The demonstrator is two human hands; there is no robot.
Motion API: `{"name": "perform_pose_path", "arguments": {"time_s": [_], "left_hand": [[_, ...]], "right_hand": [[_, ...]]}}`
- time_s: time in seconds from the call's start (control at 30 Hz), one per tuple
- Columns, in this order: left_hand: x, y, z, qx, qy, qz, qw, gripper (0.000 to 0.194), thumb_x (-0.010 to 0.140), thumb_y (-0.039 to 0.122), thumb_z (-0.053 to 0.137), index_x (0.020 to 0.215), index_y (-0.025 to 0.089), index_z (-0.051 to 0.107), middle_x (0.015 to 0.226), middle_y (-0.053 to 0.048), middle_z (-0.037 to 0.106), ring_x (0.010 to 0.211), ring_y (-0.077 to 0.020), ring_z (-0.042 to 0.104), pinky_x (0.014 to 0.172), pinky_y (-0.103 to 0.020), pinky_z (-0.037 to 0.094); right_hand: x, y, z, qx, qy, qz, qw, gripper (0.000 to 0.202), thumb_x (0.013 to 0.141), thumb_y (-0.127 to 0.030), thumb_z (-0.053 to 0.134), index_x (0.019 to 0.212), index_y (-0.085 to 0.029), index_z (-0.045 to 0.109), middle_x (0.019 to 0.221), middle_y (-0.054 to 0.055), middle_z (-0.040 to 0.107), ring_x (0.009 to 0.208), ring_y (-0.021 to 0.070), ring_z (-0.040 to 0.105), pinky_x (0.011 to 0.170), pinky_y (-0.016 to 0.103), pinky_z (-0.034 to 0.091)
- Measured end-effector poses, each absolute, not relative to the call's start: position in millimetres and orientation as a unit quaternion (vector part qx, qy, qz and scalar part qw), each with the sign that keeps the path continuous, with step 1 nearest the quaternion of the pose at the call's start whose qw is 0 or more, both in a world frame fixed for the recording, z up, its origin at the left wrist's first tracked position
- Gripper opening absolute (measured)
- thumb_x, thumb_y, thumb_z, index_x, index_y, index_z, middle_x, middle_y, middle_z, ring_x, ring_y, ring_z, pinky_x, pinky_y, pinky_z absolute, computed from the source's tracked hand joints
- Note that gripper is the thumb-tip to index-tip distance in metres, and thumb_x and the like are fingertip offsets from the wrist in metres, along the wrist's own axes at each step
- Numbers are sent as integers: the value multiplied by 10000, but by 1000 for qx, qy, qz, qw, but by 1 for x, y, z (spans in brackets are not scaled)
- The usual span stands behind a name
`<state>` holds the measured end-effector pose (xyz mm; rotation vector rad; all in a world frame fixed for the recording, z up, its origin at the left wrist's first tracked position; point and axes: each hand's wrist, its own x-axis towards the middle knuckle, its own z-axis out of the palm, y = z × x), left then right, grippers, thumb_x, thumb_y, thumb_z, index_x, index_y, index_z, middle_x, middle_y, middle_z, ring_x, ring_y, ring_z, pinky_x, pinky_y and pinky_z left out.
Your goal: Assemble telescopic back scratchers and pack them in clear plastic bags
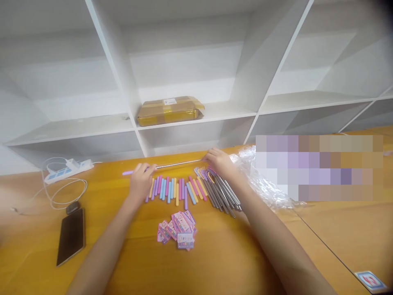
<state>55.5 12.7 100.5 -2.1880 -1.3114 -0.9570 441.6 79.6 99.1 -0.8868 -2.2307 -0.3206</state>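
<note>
A thin metal rod (178,164) stretches level between my two hands above the table. My left hand (141,180) is closed round its left end, where a purple tube (127,173) sticks out past the fingers. At the other end, my right hand (217,159) grips the rod. Under my hands lies a row of short pastel tubes (170,192) in pink, blue, yellow and purple. Beside them, below my right hand, is a bundle of metal rods (219,194) with striped, curved ends (202,173). Small printed pink cards (181,223) are piled nearer me.
Crumpled clear plastic (264,184) lies right of the rods, partly behind a blurred-out patch. At left are a power strip (69,170) with white cables and a dark tablet or phone (71,237). A taped cardboard box (168,110) sits on the white shelf (227,110).
</note>
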Motion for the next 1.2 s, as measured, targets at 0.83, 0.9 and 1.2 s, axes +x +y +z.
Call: {"name": "perform_pose_path", "arguments": {"time_s": [0.83,0.9,1.2], "left_hand": [[112,-14,61,-808,-489,-280,173,257,1094,157,538,1225,191,756,957,-89,673,883,-257,554,784,-378,461],[111,-13,61,-810,-490,-273,172,266,1101,166,527,1232,184,758,953,-92,670,878,-257,553,775,-377,458],[113,-13,62,-810,-501,-252,171,271,1126,218,511,1203,193,769,936,-89,667,872,-257,548,778,-378,431]], "right_hand": [[339,25,82,-334,-892,-154,265,216,1073,-77,592,896,-172,672,886,67,624,829,223,449,732,353,292],[339,26,81,-334,-892,-154,262,213,1076,-83,593,899,-168,676,889,67,628,830,222,450,735,352,294],[337,24,81,-339,-895,-152,247,211,1079,-94,607,893,-157,686,883,66,636,825,220,457,734,351,296]]}}
